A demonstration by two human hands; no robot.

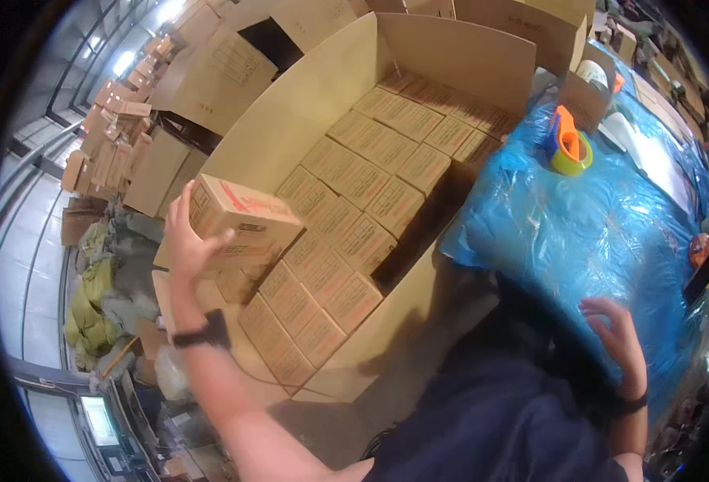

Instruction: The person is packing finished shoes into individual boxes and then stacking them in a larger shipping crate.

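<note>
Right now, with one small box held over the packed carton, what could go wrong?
1. Only the left hand holds the small box, gripping one end; the right hand is open and away, so the box might tip or drop.
2. The big carton has a dark gap along its right side, where packed boxes could shift.

The person wears a dark navy short-sleeved top, seen below and between the hands. A black band circles the wrist just under the left hand (187, 241), and another black band sits at the wrist under the right hand (615, 337). Both forearms are bare.
</note>
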